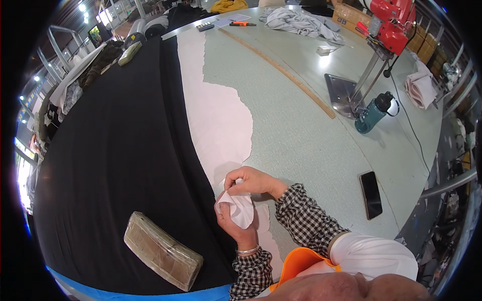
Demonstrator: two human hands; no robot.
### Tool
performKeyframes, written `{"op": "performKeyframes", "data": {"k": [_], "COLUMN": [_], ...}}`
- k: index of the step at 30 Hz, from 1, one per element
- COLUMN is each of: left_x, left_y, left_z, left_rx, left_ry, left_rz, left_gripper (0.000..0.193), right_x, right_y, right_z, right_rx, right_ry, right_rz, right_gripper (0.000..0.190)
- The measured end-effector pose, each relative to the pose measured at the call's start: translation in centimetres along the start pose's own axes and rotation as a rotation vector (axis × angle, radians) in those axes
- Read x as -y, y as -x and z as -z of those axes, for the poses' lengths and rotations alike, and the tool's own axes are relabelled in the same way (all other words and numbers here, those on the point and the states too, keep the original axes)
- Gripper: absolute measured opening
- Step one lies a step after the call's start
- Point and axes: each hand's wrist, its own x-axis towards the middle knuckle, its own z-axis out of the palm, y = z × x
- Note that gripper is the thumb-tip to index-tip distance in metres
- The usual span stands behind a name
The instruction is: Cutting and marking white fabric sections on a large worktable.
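Observation:
Between both hands is a small piece of thin white material (243, 210), crumpled and curved; whether it is paper or cloth I cannot tell. My left hand (235, 227) holds it from below, with the thumb inside its fold. Fingertips of my right hand (250, 182) pinch its upper edge. Under the hands lies a pale pinkish sheet (220, 120) with a ragged, torn-looking right edge. Black fabric (113, 150) is spread to the left, its folded edge running beside the sheet.
A tape-wrapped block (163, 250) rests on the black fabric. To the right are a phone (371, 195), a teal bottle (372, 113) and a red cutting machine (391, 26) on a stand with a trailing cable. A long wooden ruler (278, 69) and grey cloth (297, 22) lie farther off.

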Motion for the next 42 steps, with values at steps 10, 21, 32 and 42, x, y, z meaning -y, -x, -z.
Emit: {"op": "performKeyframes", "data": {"k": [10, 21, 32, 42], "left_x": [0.06, 0.21, 0.06, -0.08], "left_y": [-0.22, -0.24, -0.2, -0.09], "left_z": [-0.37, -0.29, -0.54, -0.65], "left_rx": [-0.033, -0.039, -0.03, -0.043], "left_ry": [-0.036, -0.031, -0.021, -0.023], "left_rz": [-0.017, -0.017, -0.008, -0.008], "left_gripper": [0.031, 0.031, 0.029, 0.03], "right_x": [0.18, 0.55, 0.17, 0.09], "right_y": [0.02, 0.18, 0.06, 0.03], "right_z": [0.0, -0.04, 0.12, -0.02], "right_rx": [0.001, -0.013, -0.001, -0.001], "right_ry": [0.017, 0.03, 0.026, 0.015], "right_rz": [0.007, -0.016, 0.007, 0.005], "right_gripper": [0.015, 0.016, 0.017, 0.016]}}
